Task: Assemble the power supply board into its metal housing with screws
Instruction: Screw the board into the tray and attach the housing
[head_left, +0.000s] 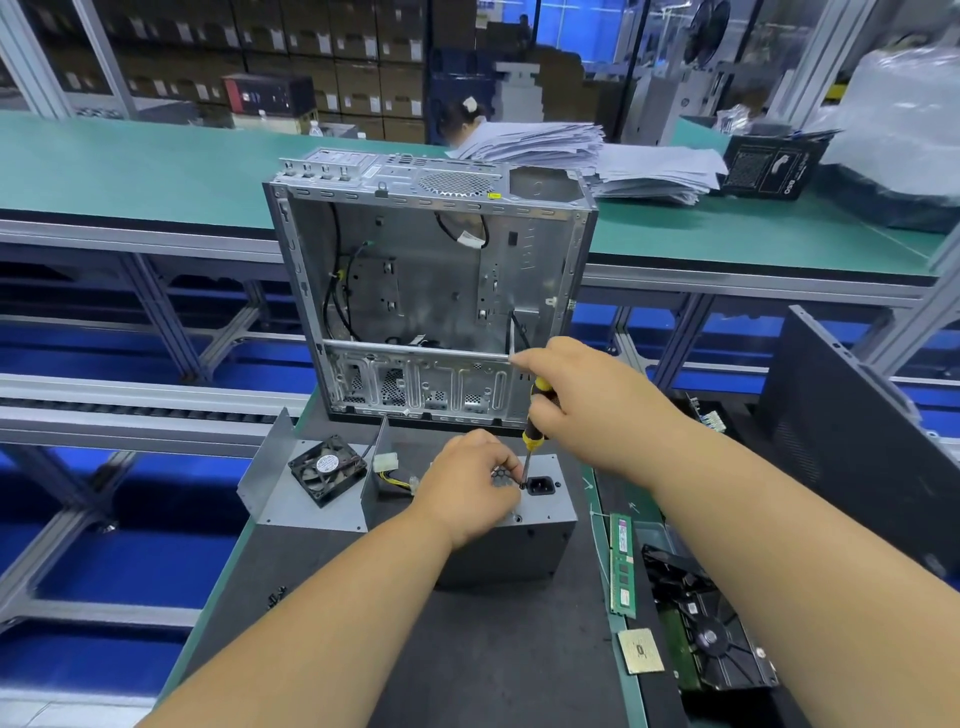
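Note:
The grey metal power supply housing (540, 525) stands on a dark mat in front of me, its top face showing a black power socket (541, 486). My right hand (587, 400) grips a yellow-and-black screwdriver (535, 421) held upright, tip down at a screw just left of the socket. My left hand (467, 486) rests on the housing's top, its fingers pinching at the screwdriver's tip. The housing's cover plate (291, 499) lies to the left with a black fan (327, 469) on it. Yellow and black wires with a white connector (387, 461) run from behind the left hand.
An open computer case (431, 291) stands upright just behind the housing. To the right lie a green memory stick (621, 566), a processor chip (642, 650), a hard drive (706, 623) and a black side panel (857, 436). Stacked papers (597, 156) sit on the far green bench.

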